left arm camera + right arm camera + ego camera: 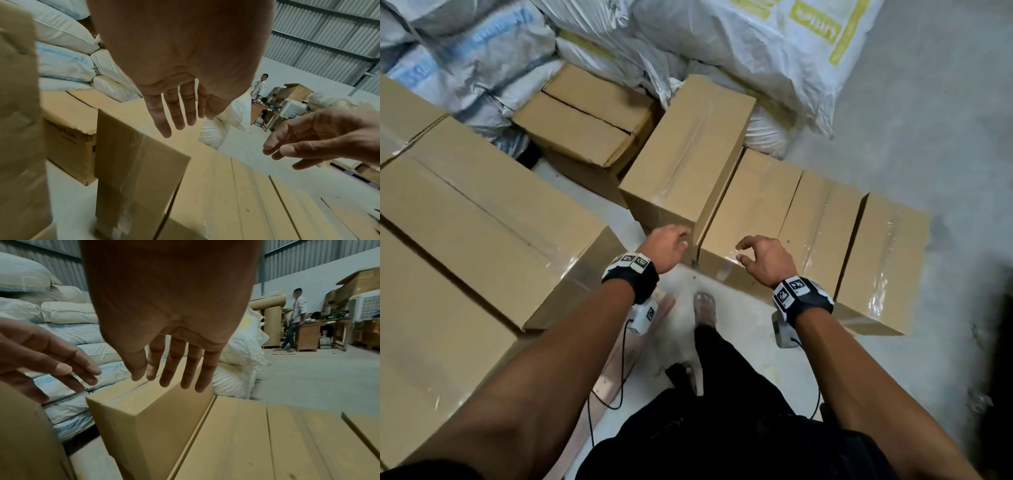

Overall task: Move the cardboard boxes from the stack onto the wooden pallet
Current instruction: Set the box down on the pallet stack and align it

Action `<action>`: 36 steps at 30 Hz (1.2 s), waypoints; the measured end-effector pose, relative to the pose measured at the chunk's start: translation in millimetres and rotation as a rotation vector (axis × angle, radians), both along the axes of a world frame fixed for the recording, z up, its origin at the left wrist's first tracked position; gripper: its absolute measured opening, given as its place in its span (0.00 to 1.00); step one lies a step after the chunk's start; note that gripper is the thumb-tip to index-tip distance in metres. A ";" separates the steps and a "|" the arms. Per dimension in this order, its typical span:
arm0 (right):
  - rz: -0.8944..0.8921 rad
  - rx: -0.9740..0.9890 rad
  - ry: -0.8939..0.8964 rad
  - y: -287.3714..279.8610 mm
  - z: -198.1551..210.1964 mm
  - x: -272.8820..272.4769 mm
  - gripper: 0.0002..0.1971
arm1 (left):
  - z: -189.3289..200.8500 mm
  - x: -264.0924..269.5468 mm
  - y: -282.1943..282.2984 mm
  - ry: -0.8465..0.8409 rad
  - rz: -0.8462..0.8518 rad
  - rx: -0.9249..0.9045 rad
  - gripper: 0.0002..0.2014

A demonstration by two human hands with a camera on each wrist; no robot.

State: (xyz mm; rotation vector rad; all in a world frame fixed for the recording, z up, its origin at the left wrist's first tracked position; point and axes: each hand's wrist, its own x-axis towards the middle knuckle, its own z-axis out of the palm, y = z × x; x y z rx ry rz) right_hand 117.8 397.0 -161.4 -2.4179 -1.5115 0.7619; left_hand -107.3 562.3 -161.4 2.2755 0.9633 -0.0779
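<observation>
Both hands hang empty above the boxes with fingers spread and loosely extended. The left hand point(666, 245) hovers over the near end of a tall cardboard box point(688, 150), fingertips just above its near top edge; whether they touch it cannot be told. The right hand point(763, 258) floats over the near end of a lower box point(753, 212) that lies just right of the tall one, touching its side.

The tall box's long axis runs away from the hands, leaning slightly right at its far end, where it meets the white sacks point(739, 44). To the right of the right hand, two more low boxes point(822, 226) lie side by side, parallel, their long axes pointing the same way.

Only the head view shows the large taped boxes point(482, 212) left of the left hand, a wooden pallet board point(616, 363) below the left wrist, and the person's foot point(703, 306) on the floor between the arms.

The wrist views show instead the palms from below. The left wrist view shows printed lettering on an open box point(68, 134) beyond the tall one, and the right wrist view shows a second person point(296, 318) standing by a desk point(308, 332) far beyond the right hand.
</observation>
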 end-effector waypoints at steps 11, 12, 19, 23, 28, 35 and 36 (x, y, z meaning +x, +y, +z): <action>0.010 0.104 0.100 203.5 -57.7 85.1 0.23 | -42.8 74.2 194.4 0.146 0.032 0.072 0.21; -0.006 0.120 0.119 218.6 -66.3 90.2 0.28 | -49.2 80.2 209.9 0.154 0.045 0.088 0.21; -0.146 0.055 0.249 290.6 -117.4 99.9 0.46 | -87.7 102.0 272.3 0.335 0.165 0.019 0.36; -0.130 0.127 0.290 298.0 -129.9 92.0 0.45 | -91.1 106.5 271.0 0.332 0.220 -0.024 0.39; -0.154 0.134 0.242 282.0 -113.8 100.1 0.40 | -77.6 100.4 251.6 0.333 0.255 -0.041 0.40; -0.118 0.181 0.256 266.7 -93.1 106.4 0.37 | -59.7 83.6 237.0 0.308 0.263 0.002 0.38; -0.131 0.218 0.250 270.9 -88.9 106.0 0.36 | -57.2 81.9 237.0 0.313 0.281 0.000 0.37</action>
